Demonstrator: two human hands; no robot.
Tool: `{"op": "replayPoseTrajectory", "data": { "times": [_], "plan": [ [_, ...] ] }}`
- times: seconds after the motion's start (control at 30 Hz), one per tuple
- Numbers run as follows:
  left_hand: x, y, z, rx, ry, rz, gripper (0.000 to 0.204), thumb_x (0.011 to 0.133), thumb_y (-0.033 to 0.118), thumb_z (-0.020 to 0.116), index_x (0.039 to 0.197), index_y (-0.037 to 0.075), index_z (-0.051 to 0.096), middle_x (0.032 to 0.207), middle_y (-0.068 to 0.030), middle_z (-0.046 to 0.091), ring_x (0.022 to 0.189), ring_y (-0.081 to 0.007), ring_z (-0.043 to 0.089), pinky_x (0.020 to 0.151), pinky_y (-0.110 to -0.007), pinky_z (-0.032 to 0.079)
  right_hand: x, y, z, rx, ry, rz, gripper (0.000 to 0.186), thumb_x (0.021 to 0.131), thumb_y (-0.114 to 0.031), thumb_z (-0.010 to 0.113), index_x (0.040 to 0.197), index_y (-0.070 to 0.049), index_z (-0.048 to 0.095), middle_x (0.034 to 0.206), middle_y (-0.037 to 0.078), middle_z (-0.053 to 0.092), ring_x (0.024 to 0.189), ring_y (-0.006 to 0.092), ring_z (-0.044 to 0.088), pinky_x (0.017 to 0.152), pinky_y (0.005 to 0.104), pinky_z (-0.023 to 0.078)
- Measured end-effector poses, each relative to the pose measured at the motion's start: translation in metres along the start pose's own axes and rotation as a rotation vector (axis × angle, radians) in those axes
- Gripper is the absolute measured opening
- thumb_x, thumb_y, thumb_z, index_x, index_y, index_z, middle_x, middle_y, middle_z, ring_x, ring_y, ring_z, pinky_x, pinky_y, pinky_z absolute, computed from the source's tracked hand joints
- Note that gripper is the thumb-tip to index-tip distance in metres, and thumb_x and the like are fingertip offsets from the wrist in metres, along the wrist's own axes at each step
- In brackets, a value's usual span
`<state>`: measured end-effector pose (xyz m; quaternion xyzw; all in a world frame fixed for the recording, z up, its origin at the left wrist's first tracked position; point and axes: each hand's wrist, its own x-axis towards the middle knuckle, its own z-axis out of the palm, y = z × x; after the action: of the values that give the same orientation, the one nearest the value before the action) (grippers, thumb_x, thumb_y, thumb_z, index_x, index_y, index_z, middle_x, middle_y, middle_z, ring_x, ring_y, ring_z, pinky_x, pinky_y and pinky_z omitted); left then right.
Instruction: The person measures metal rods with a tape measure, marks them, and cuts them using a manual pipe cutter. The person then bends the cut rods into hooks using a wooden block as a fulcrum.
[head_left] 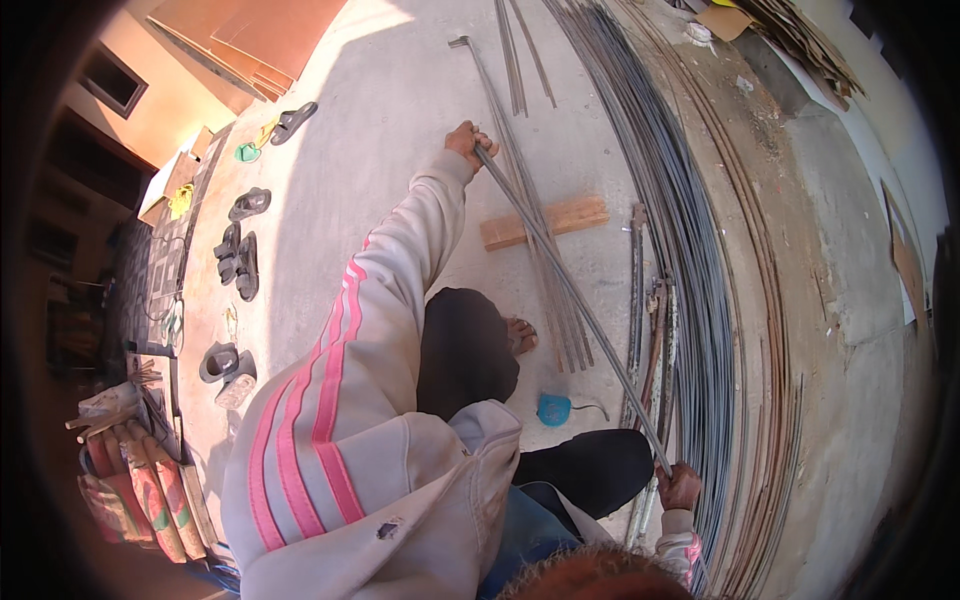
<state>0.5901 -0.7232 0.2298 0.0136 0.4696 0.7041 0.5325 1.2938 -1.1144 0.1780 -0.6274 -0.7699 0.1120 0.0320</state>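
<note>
The left hand (470,140), reaching out toward the upper middle of the frame, is closed around the far end of a long steel rod (570,295); the right hand (680,488), low at the lower right, grips the near end in a fist. The rod runs slantwise between them, lifted over a wooden block (545,222) and a small bundle of straight rods (560,320) lying on the concrete floor (370,130). A blue tape measure (553,408) lies near the person's knee, and a big coil of steel wire (690,250) sweeps down the right side. One rod with a bent end (462,42) lies at the top — the rest look straight, so by my reading most of the work is not yet done. Sandals (240,262) lie at the left.
</note>
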Motion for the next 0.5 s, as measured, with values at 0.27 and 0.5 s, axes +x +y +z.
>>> {"op": "replayPoseTrajectory", "data": {
  "times": [0.27,0.5],
  "plan": [
    [0.099,-0.047,-0.032,-0.046,-0.044,0.009,0.019,0.103,0.025,0.052,0.098,0.007,0.048,0.075,-0.0049,0.048,0.061,-0.0185,0.051,0.075,-0.044,0.057,0.053,-0.055,-0.001,0.405,-0.351,0.138,0.049,0.084,-0.043,0.072,0.061,-0.001,0.058,0.056,0.021,0.054,0.051,0.0397,0.056,0.051,0.0479,0.04],
    [-0.015,-0.136,-0.009,-0.039,-0.207,-0.037,0.038,0.102,0.043,0.054,0.112,0.006,0.051,0.089,-0.008,0.054,0.08,-0.0244,0.059,0.082,-0.044,0.054,0.149,-0.117,0.014,0.468,-0.412,0.127,0.044,0.086,-0.035,0.071,0.064,0.002,0.062,0.053,0.019,0.053,0.049,0.0317,0.057,0.051,0.0455,0.041]
  ]
}}
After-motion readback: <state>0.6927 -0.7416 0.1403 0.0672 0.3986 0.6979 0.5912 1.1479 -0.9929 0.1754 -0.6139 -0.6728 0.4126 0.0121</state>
